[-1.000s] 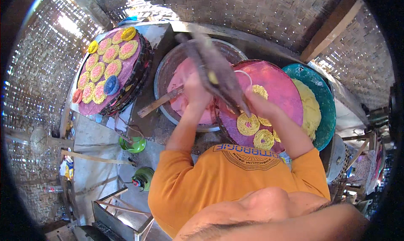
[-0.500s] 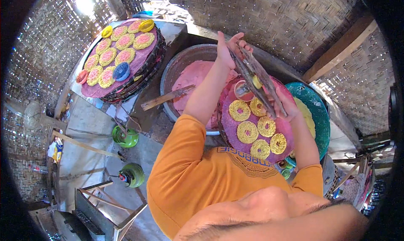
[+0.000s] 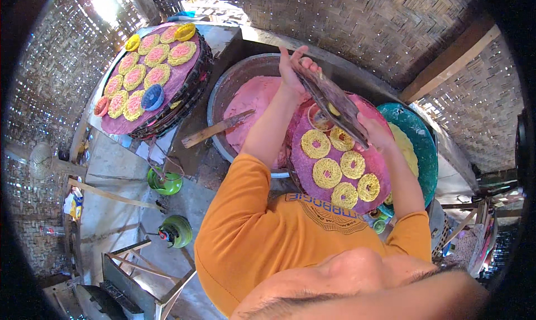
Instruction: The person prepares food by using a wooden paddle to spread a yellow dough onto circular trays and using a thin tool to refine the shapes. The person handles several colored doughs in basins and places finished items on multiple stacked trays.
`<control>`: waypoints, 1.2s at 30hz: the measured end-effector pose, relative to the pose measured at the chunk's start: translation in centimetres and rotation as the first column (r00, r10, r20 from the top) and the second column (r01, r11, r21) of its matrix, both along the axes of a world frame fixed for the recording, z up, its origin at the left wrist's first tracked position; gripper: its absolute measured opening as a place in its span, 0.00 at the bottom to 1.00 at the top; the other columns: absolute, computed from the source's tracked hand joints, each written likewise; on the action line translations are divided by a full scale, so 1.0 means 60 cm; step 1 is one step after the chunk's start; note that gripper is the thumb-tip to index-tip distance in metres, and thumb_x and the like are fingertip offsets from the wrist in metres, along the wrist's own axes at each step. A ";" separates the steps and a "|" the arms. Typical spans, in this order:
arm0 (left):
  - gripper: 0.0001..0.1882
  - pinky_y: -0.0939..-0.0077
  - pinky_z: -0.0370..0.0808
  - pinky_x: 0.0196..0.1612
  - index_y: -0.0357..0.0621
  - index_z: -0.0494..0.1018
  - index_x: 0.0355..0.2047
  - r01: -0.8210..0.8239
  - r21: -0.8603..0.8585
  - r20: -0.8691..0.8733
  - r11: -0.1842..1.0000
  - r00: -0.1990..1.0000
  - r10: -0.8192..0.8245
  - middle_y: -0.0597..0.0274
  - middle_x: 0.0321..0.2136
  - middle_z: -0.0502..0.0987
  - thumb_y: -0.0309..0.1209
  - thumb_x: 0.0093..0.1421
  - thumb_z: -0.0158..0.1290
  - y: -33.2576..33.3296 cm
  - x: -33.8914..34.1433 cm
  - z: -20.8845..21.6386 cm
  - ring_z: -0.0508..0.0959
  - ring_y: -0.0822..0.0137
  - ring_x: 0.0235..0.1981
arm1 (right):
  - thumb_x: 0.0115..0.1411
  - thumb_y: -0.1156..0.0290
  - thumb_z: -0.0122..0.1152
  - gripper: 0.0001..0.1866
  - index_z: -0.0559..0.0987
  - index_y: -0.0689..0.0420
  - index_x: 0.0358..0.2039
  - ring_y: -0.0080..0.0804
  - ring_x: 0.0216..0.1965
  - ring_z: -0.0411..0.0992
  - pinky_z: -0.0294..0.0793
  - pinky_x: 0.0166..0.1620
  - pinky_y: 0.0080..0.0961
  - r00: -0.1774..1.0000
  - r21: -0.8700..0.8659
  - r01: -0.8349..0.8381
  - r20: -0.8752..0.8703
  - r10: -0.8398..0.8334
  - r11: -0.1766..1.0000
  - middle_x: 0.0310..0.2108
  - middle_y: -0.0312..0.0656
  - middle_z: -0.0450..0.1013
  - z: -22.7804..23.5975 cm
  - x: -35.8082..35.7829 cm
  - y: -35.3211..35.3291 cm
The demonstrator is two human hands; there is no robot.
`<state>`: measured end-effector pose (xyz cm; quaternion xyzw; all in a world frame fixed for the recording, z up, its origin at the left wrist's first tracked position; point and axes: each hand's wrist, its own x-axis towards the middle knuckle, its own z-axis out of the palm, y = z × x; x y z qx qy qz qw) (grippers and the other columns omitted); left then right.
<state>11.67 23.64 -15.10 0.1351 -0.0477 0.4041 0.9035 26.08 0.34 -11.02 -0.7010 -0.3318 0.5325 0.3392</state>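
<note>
A long, dark wooden press made of two boards (image 3: 340, 105) slants above a round tray covered in purple-pink cloth (image 3: 305, 168). My left hand (image 3: 296, 68) grips its upper end, thumb stretched up and fingers curled over the board. Around the lower end my right hand (image 3: 376, 132) is closed. A bit of yellow dough (image 3: 333, 109) shows at the middle of the press. Several yellow lacy rings (image 3: 318, 177) of strand-like dough lie on the cloth. Beside them, partly under the press, stands a clear round cup (image 3: 317, 119).
Pink dough (image 3: 254, 105) fills a large metal basin (image 3: 211, 122), with a wooden stick (image 3: 218, 129) across its rim. A teal basin (image 3: 429, 163) holds yellow dough (image 3: 406, 147). At left, stacked trays (image 3: 181, 105) carry pink-and-yellow dough pieces and small baskets. A green gas cylinder (image 3: 180, 230) stands below.
The two boards of the press, apart before, now look pressed together. My left hand's fingers have curled further over the upper end. The view has shifted slightly.
</note>
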 end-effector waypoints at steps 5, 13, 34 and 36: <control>0.35 0.61 0.69 0.30 0.49 0.72 0.34 -0.039 0.047 -0.024 0.998 0.999 0.040 0.68 0.09 0.61 0.68 0.52 0.36 0.026 -0.001 0.013 0.67 0.64 0.16 | 0.58 0.42 0.43 0.29 0.75 0.57 0.23 0.24 0.12 0.67 0.66 0.15 0.19 0.982 0.116 -0.022 0.189 0.000 0.993 0.15 0.37 0.70 -0.013 0.004 0.027; 0.33 0.64 0.69 0.28 0.50 0.71 0.29 -0.036 -0.007 0.007 0.999 0.999 0.036 0.71 0.07 0.59 0.67 0.52 0.36 0.011 0.042 -0.012 0.65 0.67 0.13 | 0.57 0.43 0.46 0.27 0.73 0.56 0.20 0.22 0.11 0.65 0.64 0.13 0.18 0.920 0.034 0.036 0.390 -0.047 0.999 0.14 0.36 0.69 0.023 0.021 0.013; 0.35 0.60 0.66 0.45 0.45 0.64 0.48 0.079 0.237 -0.128 0.968 0.991 -0.050 0.51 0.40 0.72 0.62 0.56 0.33 0.055 -0.037 0.017 0.71 0.58 0.41 | 0.58 0.49 0.50 0.24 0.70 0.59 0.42 0.19 0.16 0.64 0.61 0.16 0.17 0.954 0.547 0.112 0.174 -0.244 0.830 0.22 0.35 0.68 -0.029 -0.039 0.042; 0.31 0.59 0.63 0.51 0.44 0.62 0.51 0.025 0.634 -0.361 0.773 0.893 0.268 0.54 0.45 0.70 0.55 0.56 0.39 -0.001 -0.040 0.024 0.69 0.58 0.47 | 0.59 0.50 0.49 0.25 0.66 0.58 0.47 0.20 0.18 0.65 0.63 0.18 0.19 0.947 0.587 0.163 0.134 -0.293 0.793 0.26 0.36 0.68 -0.019 -0.048 0.047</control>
